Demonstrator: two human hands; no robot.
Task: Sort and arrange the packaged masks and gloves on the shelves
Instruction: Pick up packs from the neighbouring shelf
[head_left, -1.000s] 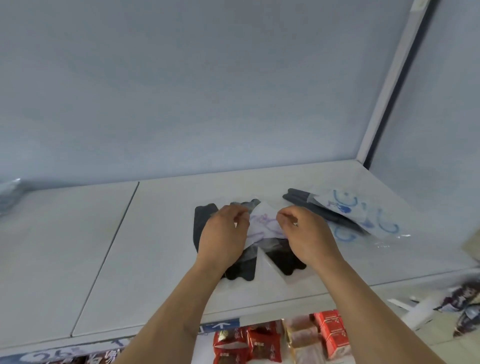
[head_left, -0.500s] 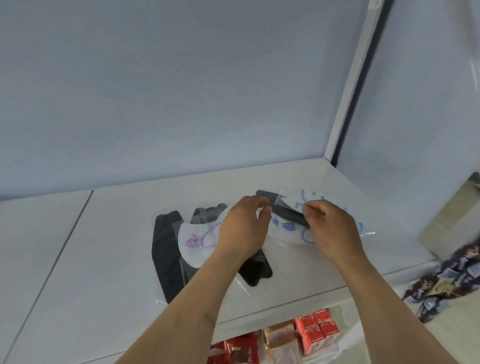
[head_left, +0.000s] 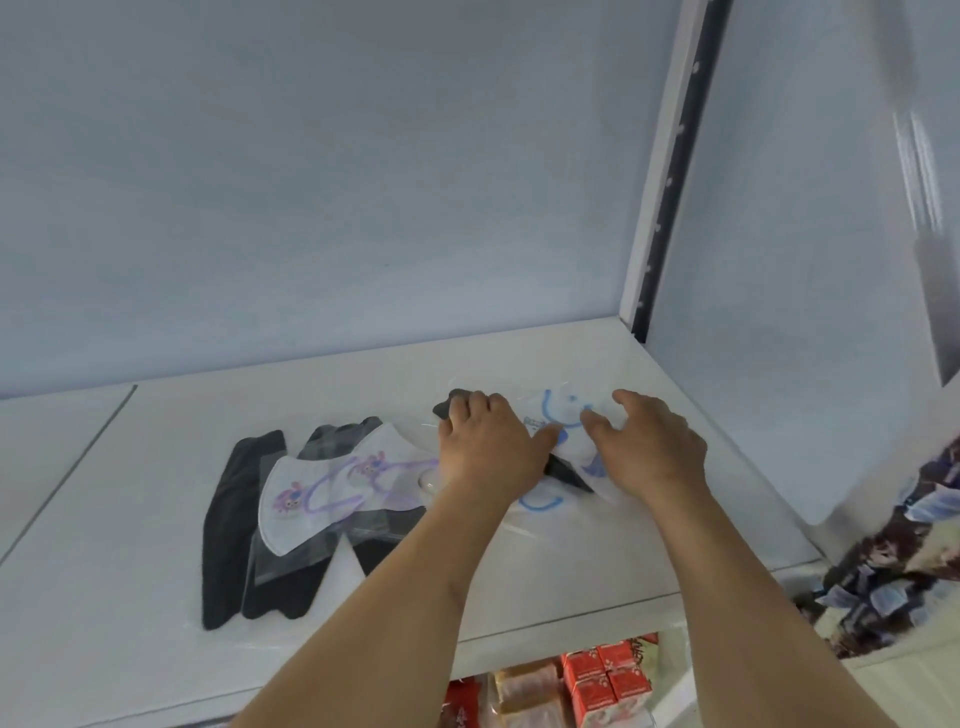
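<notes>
Both hands work on the right-hand pile on the white shelf (head_left: 519, 597). The left hand (head_left: 485, 449) lies palm-down over the middle of the pile, its fingers curled loosely over the far edge of a dark glove (head_left: 563, 470) that sits under a clear packet. The right hand (head_left: 652, 449) has its fingers spread fairly wide and bent, with the tips coming down on the packaged mask with blue loops (head_left: 558, 415); whether the tips already pinch the wrapper or only touch it is hard to tell, since the plastic is clear and glossy. This mask packet lies across the dark glove, near the right back part of the shelf. To the left, just beside the left wrist, a second pile holds a packaged mask with purple print (head_left: 332, 488) lying on top of packaged black gloves (head_left: 234, 530).

The step in hand looks like parting the blue mask from the glove beneath it. To do it well, the left hand should press the glove flat so it does not drag along, while the right hand takes the packet by one edge, not the slippery face, and slides it off sideways and low. Clear wrappers cling and skid on each other, so a slow pull is safer than a lift. It would then sit neatly with the purple mask, leaving the gloves together.
</notes>
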